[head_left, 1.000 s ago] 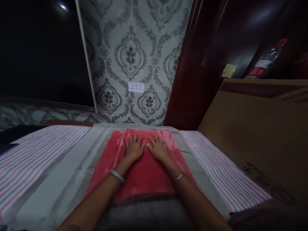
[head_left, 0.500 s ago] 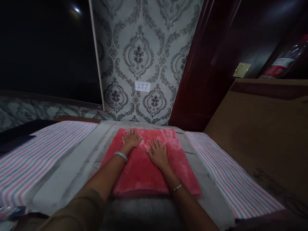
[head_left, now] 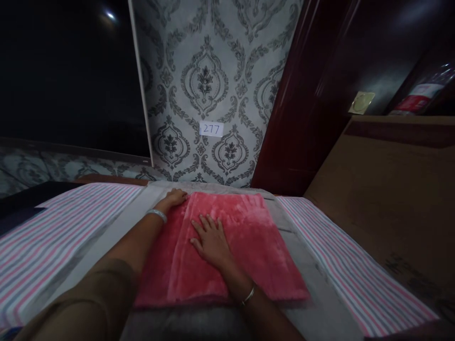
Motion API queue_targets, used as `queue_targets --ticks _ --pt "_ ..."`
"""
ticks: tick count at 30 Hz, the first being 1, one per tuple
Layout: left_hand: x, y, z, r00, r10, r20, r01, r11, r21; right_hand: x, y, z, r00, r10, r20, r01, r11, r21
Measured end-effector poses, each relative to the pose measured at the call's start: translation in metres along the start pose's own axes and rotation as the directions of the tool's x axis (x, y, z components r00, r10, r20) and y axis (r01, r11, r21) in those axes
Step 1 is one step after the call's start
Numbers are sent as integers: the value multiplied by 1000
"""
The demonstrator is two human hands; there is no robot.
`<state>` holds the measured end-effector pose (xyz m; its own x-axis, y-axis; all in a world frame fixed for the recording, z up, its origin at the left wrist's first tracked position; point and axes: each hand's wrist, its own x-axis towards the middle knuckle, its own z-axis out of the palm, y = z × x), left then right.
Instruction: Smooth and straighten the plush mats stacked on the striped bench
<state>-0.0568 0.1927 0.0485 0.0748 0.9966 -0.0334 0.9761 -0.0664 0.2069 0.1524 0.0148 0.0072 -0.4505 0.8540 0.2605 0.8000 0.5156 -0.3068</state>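
Note:
A folded pink plush cloth (head_left: 249, 255) lies in front of me, with a lengthwise crease on its left side and a darker strip left of it. My right hand (head_left: 211, 241) rests flat on the cloth just right of the crease, fingers spread. At the far left corner, my left hand (head_left: 176, 197) has its fingers curled at the cloth's edge; its fingertips are partly hidden. A grey cover (head_left: 302, 265) lies beneath the cloth.
Striped fabric (head_left: 320, 251) runs along the right, and more striped fabric (head_left: 71, 222) along the left. A large cardboard box (head_left: 387, 189) stands at right, with a bottle (head_left: 417, 98) behind it. The patterned wall (head_left: 202, 57) and a dark screen (head_left: 71, 76) are behind.
My left hand has moved left from the cloth's top to its far left corner. My right hand has shifted left and nearer. The crease and left strip now show.

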Motion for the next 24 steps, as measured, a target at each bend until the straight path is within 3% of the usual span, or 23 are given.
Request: queue_targets --ticks 5,13,19,24 --pt "21 -5 0 996 62 64 -60 998 -26 1 4 -2 1000 5 17 -5 1000 10" --pt "21 -18 -7 983 185 10 -174 943 -282 1 3 -1 1000 12 12 -12 1000 16" --pt "28 -24 0 974 207 92 -155 905 -397 1 4 1 1000 7 -3 -7 999 37" --pt "29 -25 4 967 243 73 -164 816 -554 1 6 3 1000 -2 -12 3 999 40"
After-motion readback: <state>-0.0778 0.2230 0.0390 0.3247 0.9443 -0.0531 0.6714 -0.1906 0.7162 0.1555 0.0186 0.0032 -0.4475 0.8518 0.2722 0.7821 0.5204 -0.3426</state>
